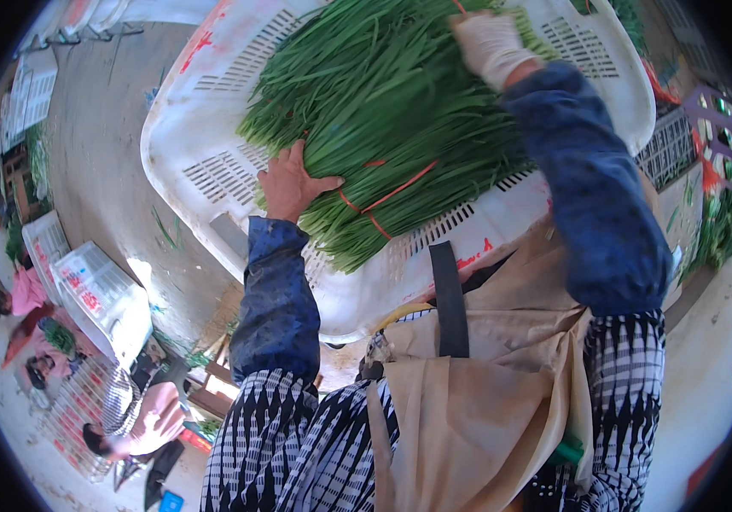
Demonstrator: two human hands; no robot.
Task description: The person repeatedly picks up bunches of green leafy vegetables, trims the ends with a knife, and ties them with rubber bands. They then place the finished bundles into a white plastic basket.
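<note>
A white plastic crate point(174, 137) with slotted walls lies before me, with bundles of garlic chives point(366, 83) in it. My left hand point(289, 184), bare, cups the pale stem ends of a middle bundle point(353, 144), thumb spread along its near side. Just below lies another bundle point(417, 192), bound with red ties point(399, 185). At the crate's far right, my right hand point(486, 43) wears a whitish glove and is closed over an upper bundle beside a red tie point(459, 6); its fingertips are partly hidden. Leaves between the hands look blurred.
White crates point(100, 291) stand on the floor at left, near several people point(142, 419). To the right are a grey crate point(667, 144), a purple plastic crate point(718, 137) and more greens point(718, 224). My tan apron point(468, 409) meets the crate's near edge.
</note>
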